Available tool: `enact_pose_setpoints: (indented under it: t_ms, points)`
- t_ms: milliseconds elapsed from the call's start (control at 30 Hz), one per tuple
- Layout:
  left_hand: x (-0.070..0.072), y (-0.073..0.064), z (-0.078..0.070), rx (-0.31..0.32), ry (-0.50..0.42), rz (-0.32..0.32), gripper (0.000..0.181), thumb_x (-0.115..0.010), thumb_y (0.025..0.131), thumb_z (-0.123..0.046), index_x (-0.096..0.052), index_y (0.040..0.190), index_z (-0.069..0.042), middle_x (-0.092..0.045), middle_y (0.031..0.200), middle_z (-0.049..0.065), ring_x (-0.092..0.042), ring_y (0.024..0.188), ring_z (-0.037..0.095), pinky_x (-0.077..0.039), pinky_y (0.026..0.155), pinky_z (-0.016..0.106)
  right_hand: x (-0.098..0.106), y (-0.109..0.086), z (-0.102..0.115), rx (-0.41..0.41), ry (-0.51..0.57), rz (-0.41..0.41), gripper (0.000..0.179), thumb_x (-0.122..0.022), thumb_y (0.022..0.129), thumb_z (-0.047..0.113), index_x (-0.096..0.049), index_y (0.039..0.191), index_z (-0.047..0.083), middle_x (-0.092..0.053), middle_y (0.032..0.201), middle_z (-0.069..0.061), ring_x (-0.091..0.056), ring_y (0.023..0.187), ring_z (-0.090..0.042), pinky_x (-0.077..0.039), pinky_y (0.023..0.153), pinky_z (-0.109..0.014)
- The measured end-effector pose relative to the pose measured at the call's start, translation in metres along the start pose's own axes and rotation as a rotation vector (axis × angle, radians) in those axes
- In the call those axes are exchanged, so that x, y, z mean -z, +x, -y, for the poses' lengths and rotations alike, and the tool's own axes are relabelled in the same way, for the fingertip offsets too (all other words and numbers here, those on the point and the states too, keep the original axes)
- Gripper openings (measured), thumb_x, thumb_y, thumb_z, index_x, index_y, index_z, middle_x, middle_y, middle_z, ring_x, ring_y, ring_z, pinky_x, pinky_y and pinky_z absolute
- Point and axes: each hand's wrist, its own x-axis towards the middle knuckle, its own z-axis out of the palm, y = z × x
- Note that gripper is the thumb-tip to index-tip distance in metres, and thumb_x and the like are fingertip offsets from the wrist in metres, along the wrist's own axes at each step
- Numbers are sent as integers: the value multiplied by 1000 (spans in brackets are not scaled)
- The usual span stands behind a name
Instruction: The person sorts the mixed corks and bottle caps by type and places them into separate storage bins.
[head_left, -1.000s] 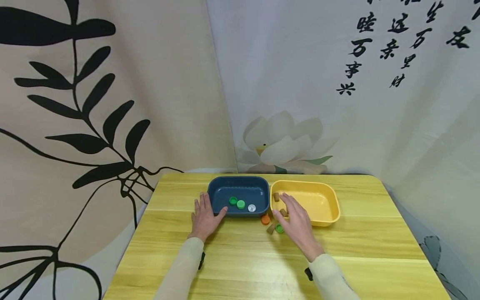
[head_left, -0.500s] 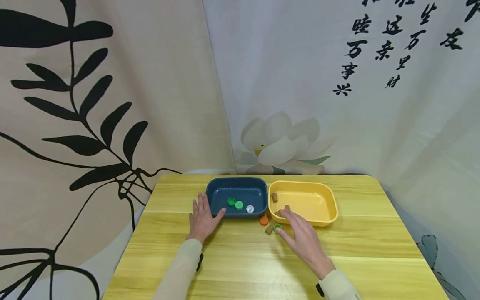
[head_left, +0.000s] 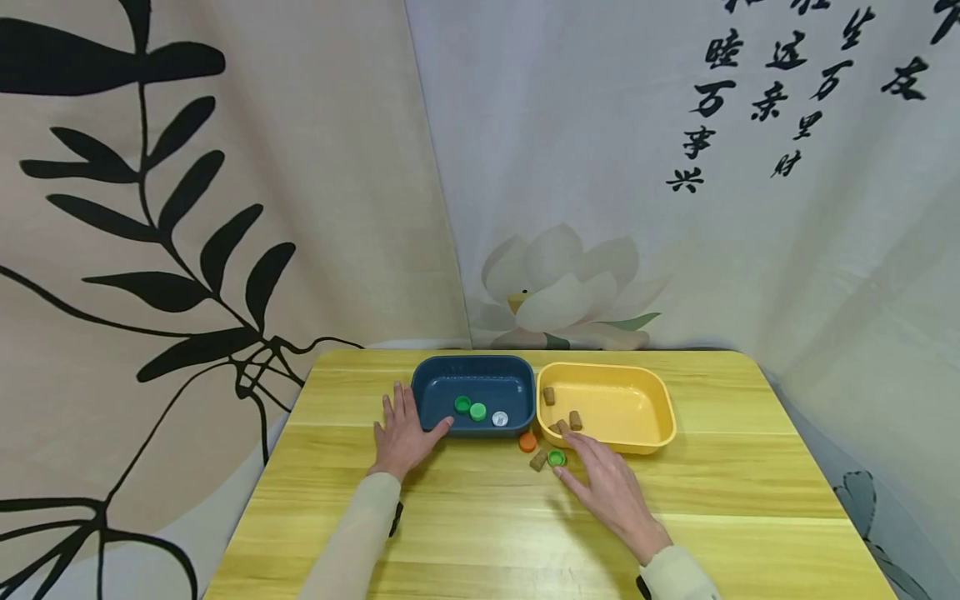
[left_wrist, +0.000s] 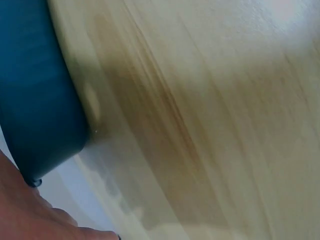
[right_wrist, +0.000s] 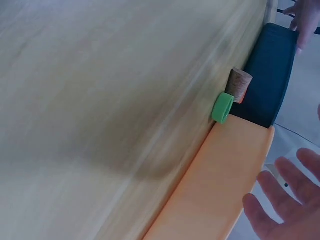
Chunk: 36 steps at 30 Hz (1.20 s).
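In the head view, my left hand (head_left: 403,440) rests beside the left end of the dark blue tray (head_left: 423,385), its thumb along the front rim. Two green bottle caps (head_left: 477,412) and a whitish cap (head_left: 500,419) lie inside that tray. My right hand (head_left: 609,493), fingers loosely extended and holding nothing, hovers at the front rim of the yellow tray (head_left: 660,417). Several cork pieces (head_left: 575,420) lie in the yellow tray's left part. On the table before the trays are an orange cap (head_left: 527,442), a cork (head_left: 538,461) and a green cap (head_left: 556,458), the latter near my right thumb.
Both trays stand side by side towards the back of the wooden table (head_left: 480,533). A printed curtain (head_left: 360,167) hangs behind it. In the left wrist view, the blue tray's outer wall (left_wrist: 40,90) and bare tabletop (left_wrist: 200,125) show.
My right hand has drawn back from over the yellow tray towards the near side, uncovering cork pieces in it. The left hand stays by the blue tray.
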Motion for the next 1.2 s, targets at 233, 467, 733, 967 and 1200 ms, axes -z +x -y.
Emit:
enact_pose_setpoints:
  t_ms: [233, 467, 733, 967, 1200]
  points:
    - [-1, 1, 1, 2, -5, 22, 123, -47, 87, -87, -5, 166, -2, 5, 173, 17, 0, 156, 48, -16, 112, 80, -5, 0, 2, 63, -33, -13, 52, -84, 88, 32, -68, 132, 8, -68, 131, -12, -64, 118, -34, -53, 95, -57]
    - [-1, 1, 2, 1, -9, 19, 123, -47, 87, -87, -4, 166, -2, 4, 173, 17, 0, 156, 48, -17, 112, 80, -11, 0, 4, 0, -47, 181, 53, -75, 95, 39, -64, 139, 12, -66, 136, -11, -66, 119, -33, -53, 96, -57]
    - [-3, 2, 3, -2, -22, 9, 121, -49, 88, -85, -7, 166, -2, 3, 173, 18, -2, 156, 49, -18, 111, 80, -18, 3, 2, -8, -63, 299, 58, -77, 95, 35, -61, 144, 9, -58, 148, -13, -62, 125, -39, -49, 100, -62]
    - [-5, 2, 3, 1, -23, 18, 121, -49, 89, -84, -4, 166, -3, 2, 173, 18, -1, 156, 48, -19, 112, 79, -24, 3, 1, -16, -88, 363, 58, -76, 95, 30, -59, 145, 8, -58, 148, -14, -59, 129, -40, -47, 102, -64]
    - [-2, 2, 2, 1, -30, 23, 120, -50, 89, -83, -4, 166, -4, 4, 173, 17, -1, 156, 47, -18, 112, 79, -23, 2, 0, 13, -112, 320, 58, -84, 88, 25, -63, 140, 9, -67, 128, -12, -67, 110, -32, -56, 87, -54]
